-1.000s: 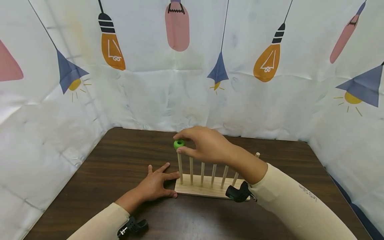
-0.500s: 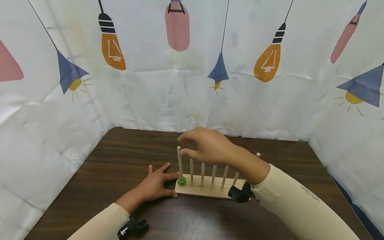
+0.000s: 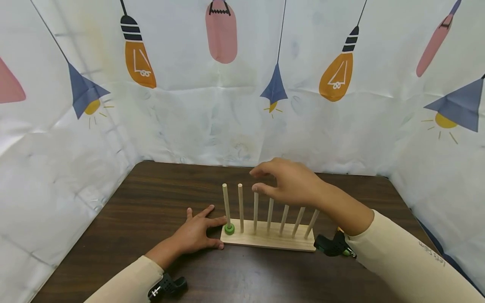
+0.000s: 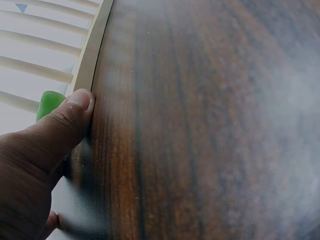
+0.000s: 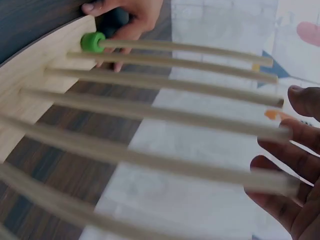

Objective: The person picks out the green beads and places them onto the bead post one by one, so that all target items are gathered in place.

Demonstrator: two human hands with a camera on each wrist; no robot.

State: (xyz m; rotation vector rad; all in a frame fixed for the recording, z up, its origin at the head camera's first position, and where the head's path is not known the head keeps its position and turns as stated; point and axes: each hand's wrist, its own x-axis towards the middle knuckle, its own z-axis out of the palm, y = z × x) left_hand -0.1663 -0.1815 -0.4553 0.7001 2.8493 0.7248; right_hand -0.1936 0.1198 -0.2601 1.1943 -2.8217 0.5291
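A pale wooden board [image 3: 267, 241] with a row of several upright pegs lies on the table. Round the foot of its leftmost peg sits a green ring [image 3: 229, 231], down against the wood; the other pegs in sight carry nothing. My left hand [image 3: 191, 236] rests on the table with fingers spread, its thumb and forefinger touching the board's left end. In the left wrist view, the thumb [image 4: 75, 107] lies against the board's edge. Above the middle pegs hovers my right hand [image 3: 293, 182], fingers loosely bent and apart, holding nothing.
The dark brown wooden table [image 3: 170, 181] reaches back to a white printed curtain [image 3: 182, 118] around it. Beside my right wrist, small bits of orange and green show past the black wrist camera [image 3: 330, 245]; most of whatever they belong to is hidden.
My right hand let go of the green ring at the top of the leftmost peg, and it dropped to the board. That hand has since moved right. My left hand stays put.
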